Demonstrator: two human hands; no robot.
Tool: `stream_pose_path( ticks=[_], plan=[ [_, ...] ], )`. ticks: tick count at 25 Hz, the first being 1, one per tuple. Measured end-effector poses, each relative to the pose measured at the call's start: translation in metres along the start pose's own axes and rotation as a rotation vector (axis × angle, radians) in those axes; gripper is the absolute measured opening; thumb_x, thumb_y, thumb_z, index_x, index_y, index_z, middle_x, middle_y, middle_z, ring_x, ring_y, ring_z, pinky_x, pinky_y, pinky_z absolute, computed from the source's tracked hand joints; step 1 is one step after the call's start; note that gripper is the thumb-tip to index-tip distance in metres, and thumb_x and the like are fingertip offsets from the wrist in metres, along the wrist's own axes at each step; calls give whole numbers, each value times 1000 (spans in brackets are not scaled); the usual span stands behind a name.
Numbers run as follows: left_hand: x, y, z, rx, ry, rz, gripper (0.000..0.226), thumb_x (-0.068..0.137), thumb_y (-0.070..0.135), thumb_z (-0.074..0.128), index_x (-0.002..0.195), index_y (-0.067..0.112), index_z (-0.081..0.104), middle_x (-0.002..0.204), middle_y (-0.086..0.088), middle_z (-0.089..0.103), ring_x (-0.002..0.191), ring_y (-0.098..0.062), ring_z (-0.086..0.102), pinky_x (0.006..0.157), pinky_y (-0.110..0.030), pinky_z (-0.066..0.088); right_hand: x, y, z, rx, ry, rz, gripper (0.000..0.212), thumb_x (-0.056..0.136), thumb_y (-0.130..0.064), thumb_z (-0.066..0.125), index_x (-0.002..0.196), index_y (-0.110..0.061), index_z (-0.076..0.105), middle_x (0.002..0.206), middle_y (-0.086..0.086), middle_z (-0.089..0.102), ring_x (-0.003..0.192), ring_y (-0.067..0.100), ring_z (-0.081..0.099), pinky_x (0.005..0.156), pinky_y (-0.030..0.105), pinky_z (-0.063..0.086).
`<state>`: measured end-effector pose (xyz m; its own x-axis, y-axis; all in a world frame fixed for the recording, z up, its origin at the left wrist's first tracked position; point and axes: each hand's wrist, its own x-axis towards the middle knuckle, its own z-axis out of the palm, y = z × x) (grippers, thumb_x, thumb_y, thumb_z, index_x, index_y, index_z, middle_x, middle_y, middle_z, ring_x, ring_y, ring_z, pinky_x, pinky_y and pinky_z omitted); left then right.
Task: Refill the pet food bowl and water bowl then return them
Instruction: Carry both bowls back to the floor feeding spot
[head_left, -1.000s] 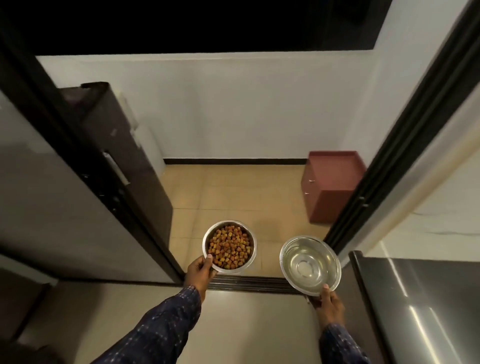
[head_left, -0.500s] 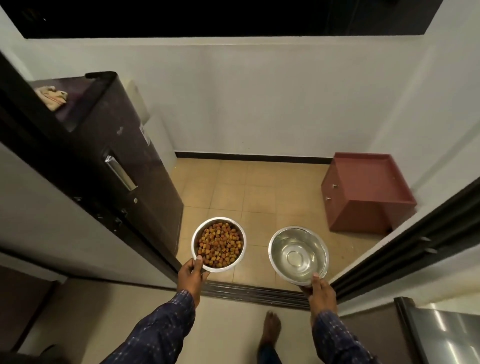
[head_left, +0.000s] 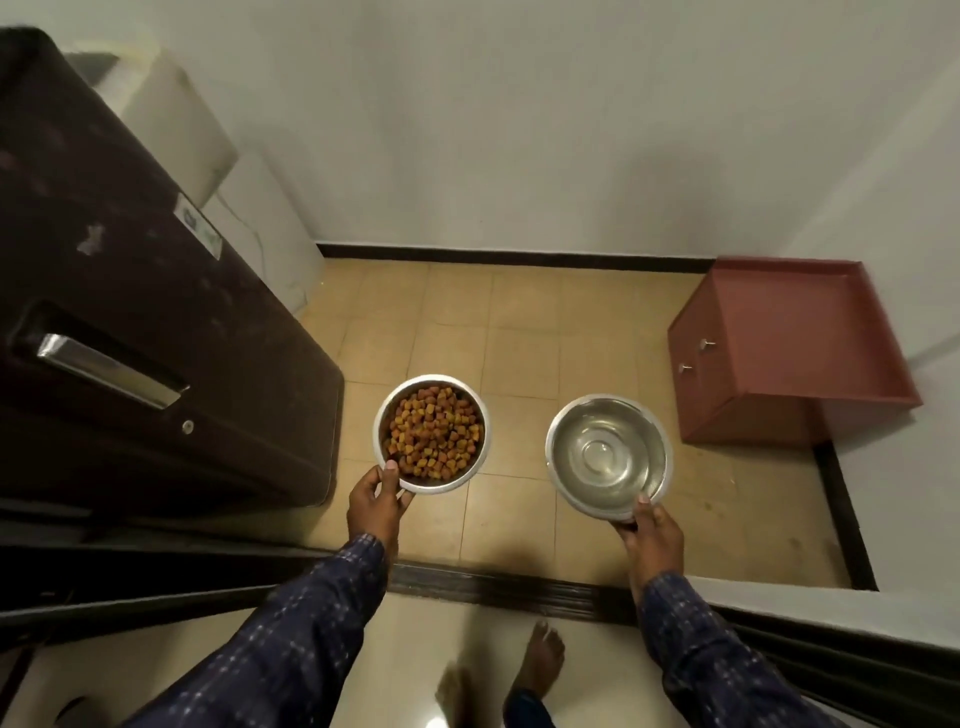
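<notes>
My left hand (head_left: 376, 504) grips the near rim of a steel food bowl (head_left: 430, 434) heaped with brown and orange kibble. My right hand (head_left: 650, 535) holds a second steel bowl (head_left: 608, 455) by its near edge; it looks to hold clear water, with its bottom rings showing through. Both bowls are carried level, side by side, above a tan tiled floor (head_left: 519, 332). Both forearms wear dark blue checked sleeves.
A dark brown fridge (head_left: 130, 312) stands close on the left with a white appliance (head_left: 182, 119) behind it. A reddish-brown low cabinet (head_left: 789, 353) sits in the right corner. A dark door track (head_left: 509, 587) crosses the floor below the bowls; my bare foot (head_left: 540, 654) is just behind it.
I have walked forward through the doorway; the door frames have slid out of view and the tiled floor, fridge and cabinet are nearer. Both bowls stay held the same way.
</notes>
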<state>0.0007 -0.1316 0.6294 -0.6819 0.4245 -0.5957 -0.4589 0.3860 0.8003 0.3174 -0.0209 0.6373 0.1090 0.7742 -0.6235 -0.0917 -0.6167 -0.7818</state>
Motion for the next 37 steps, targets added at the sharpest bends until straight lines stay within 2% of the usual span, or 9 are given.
stream_pose_path(
  ticks=[5, 7, 9, 15, 18, 23, 28, 34, 37],
  plan=[
    [104, -12, 47, 64, -29, 7, 33, 105, 33, 60, 124, 8, 72, 127, -12, 71, 119, -28, 68, 95, -39, 62, 93, 20, 42, -7, 25, -1, 18, 110, -21, 54, 106, -16, 70, 108, 11, 75, 102, 25, 72, 83, 29, 63],
    [143, -30, 60, 79, -31, -2, 33, 105, 32, 60, 124, 8, 72, 128, -12, 71, 119, -28, 68, 94, -38, 61, 125, 35, 56, -18, 33, -3, 18, 110, -22, 54, 104, -17, 70, 106, 9, 75, 101, 25, 72, 84, 32, 62],
    [189, -63, 73, 86, -28, -15, 33, 105, 32, 61, 123, 7, 72, 129, -12, 71, 119, -27, 68, 94, -35, 60, 164, 65, 69, -47, 45, 16, 17, 109, -23, 54, 106, -17, 70, 107, 8, 74, 101, 22, 71, 88, 35, 60],
    [322, -200, 117, 115, -49, -18, 27, 106, 31, 59, 115, 9, 73, 118, -5, 73, 113, -17, 69, 87, -26, 62, 307, 197, 85, -182, 28, 5, 24, 112, -21, 49, 110, -4, 65, 93, 6, 69, 87, 18, 66, 63, 11, 56],
    [389, -290, 136, 140, -89, -31, 25, 107, 31, 58, 113, 11, 73, 119, -5, 73, 113, -18, 69, 99, -37, 60, 385, 281, 87, -197, 32, 4, 27, 111, -27, 52, 98, -11, 69, 92, 6, 71, 86, 16, 68, 67, 18, 57],
    [468, -406, 146, 201, -94, -30, 36, 106, 36, 57, 119, 5, 71, 127, -14, 71, 117, -22, 69, 93, -31, 62, 492, 397, 81, -171, 59, 30, 26, 104, -39, 61, 99, -18, 76, 106, 14, 76, 97, 22, 73, 88, 42, 62],
    [512, -474, 145, 365, -44, -41, 40, 100, 52, 58, 103, 16, 74, 107, -1, 74, 102, -18, 71, 95, -41, 61, 552, 461, 74, -191, 100, 73, 22, 104, -32, 61, 100, -14, 73, 98, 8, 72, 87, 18, 69, 76, 33, 57],
    [516, -496, 144, 502, -4, 24, 45, 103, 53, 49, 99, 14, 71, 92, -6, 73, 85, -19, 67, 83, -38, 55, 570, 491, 64, -183, 103, 97, 43, 100, -42, 60, 113, -2, 73, 115, 24, 75, 100, 28, 74, 88, 44, 64],
    [522, -503, 142, 529, 10, 44, 50, 99, 63, 46, 83, 20, 67, 83, -9, 71, 77, -22, 64, 76, -43, 55, 566, 492, 63, -196, 114, 77, 42, 105, -35, 59, 108, 4, 71, 103, 23, 73, 92, 22, 71, 78, 33, 62]
  ],
)
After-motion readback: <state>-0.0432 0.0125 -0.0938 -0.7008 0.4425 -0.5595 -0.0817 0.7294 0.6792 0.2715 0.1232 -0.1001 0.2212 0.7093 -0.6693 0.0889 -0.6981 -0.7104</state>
